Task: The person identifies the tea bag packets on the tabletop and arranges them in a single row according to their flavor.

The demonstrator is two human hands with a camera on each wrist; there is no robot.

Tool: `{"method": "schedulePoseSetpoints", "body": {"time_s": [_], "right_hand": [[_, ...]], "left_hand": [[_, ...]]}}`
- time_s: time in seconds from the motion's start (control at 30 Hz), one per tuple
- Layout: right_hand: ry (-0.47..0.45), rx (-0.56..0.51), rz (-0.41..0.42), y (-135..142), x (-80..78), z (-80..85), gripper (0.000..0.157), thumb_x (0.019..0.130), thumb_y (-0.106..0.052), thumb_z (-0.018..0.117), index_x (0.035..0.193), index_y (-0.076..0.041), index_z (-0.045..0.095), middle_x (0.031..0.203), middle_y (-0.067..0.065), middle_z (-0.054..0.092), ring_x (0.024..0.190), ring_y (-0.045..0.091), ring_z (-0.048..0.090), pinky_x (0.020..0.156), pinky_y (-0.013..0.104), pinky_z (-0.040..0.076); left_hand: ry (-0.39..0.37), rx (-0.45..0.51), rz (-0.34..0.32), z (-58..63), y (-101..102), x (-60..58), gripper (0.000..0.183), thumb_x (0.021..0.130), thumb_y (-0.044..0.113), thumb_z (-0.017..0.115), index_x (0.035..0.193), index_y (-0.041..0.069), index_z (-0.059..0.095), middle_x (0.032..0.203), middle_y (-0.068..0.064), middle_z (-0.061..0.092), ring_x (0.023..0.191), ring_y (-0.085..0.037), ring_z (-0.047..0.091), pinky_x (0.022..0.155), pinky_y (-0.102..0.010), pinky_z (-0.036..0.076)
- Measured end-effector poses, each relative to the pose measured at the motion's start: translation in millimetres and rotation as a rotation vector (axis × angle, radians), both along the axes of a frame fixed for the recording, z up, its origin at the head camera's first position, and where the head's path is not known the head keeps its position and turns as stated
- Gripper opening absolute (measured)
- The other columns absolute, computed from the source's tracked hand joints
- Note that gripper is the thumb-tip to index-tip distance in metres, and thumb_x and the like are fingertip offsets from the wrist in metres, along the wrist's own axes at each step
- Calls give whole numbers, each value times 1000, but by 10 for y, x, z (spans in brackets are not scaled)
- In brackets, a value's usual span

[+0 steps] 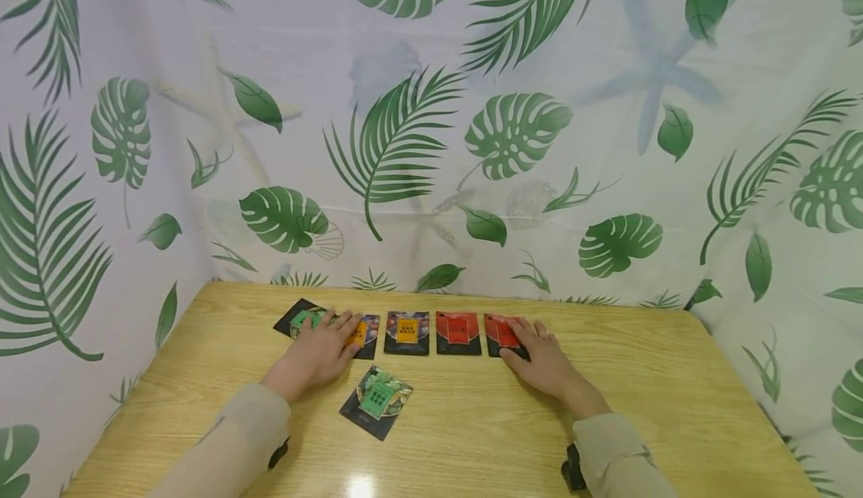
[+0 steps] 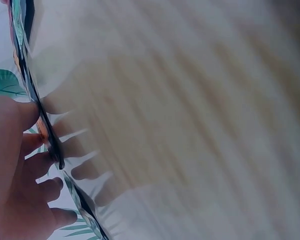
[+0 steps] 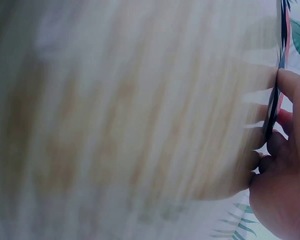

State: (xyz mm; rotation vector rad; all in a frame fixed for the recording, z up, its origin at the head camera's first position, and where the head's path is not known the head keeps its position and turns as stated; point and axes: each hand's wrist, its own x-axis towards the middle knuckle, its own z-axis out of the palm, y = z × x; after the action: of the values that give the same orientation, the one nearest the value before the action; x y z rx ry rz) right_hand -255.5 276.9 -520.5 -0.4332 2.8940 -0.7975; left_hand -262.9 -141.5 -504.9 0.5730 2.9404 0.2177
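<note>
Flat printed packets lie in a row across the table. My left hand (image 1: pixel 317 354) rests with spread fingers on the left orange-labelled packet (image 1: pixel 366 338); it partly covers a tilted green-labelled packet (image 1: pixel 297 319) at the row's left end. To its right lie a second orange-labelled packet (image 1: pixel 407 344) and a red packet (image 1: pixel 458 342). At the row's right end, my right hand (image 1: pixel 547 363) touches another red packet (image 1: pixel 497 333), fingers extended over its right side. A second green-labelled packet (image 1: pixel 377 401) lies askew in front of the row. Both wrist views show fingertips at packet edges, seen side-on.
The light wood table (image 1: pixel 472 423) ends at the back against a white cloth (image 1: pixel 431 161) printed with green leaves. That cloth also runs along both sides. Dark straps show at both sleeve cuffs (image 1: pixel 259 415).
</note>
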Motion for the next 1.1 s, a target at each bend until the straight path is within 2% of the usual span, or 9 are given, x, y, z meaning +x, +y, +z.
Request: {"method": "schedulePoseSetpoints", "body": {"time_s": [0.17,0.47,0.63,1.1], "right_hand": [[1,-16,5,-4,17,3,77,108,-44,55,161,8,34,168,34,25,156,60,11,124,76,10],[-37,46,-9,-33,22,44,73,110,-39,53,164,5,29,171,29,22,160,55,8,128,72,9],[-26,41,-7,-48,34,58,73,110,-38,55,162,7,32,170,31,24,158,57,11,127,73,12],[-43,36,-20,-17,15,33,74,110,-41,53,165,3,28,172,28,22,160,55,7,128,72,8]], "left_hand": [[-6,1,1,20,14,-22,63,112,38,48,166,10,33,170,-17,35,157,-49,30,121,-77,24],[-20,6,6,17,31,-57,62,113,37,48,166,9,33,171,-17,34,157,-49,30,121,-77,24],[-23,-1,16,16,46,-70,62,113,37,48,167,10,32,171,-17,34,157,-49,29,122,-77,23],[-17,-19,6,13,48,-108,63,113,37,47,168,11,30,172,-18,33,158,-48,28,123,-76,21]]}}
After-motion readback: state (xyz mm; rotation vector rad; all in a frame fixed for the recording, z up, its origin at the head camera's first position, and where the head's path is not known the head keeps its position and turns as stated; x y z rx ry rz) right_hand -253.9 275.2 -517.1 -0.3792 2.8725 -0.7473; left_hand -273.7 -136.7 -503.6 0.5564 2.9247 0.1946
